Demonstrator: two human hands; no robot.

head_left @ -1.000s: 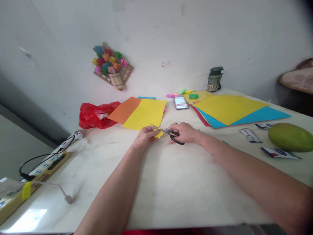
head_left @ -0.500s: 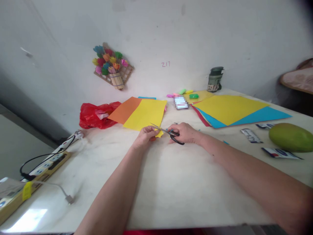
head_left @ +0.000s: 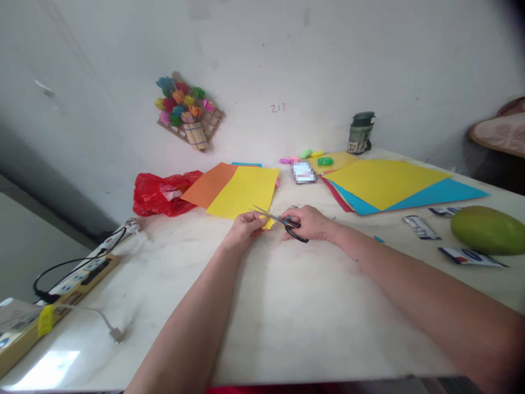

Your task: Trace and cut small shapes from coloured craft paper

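Your left hand [head_left: 243,230] pinches a small yellow paper piece [head_left: 268,225] between its fingers, just above the bench [head_left: 262,328] and in front of the larger yellow sheet [head_left: 248,189], while your right hand [head_left: 310,221] has its fingers closed around the handles of the scissors [head_left: 281,221], blades lying across the paper. That piece should be light, easily bent and torn, so hold it gently by an edge clear of the blades; the scissors look rigid and should sit steadiest by their loops.
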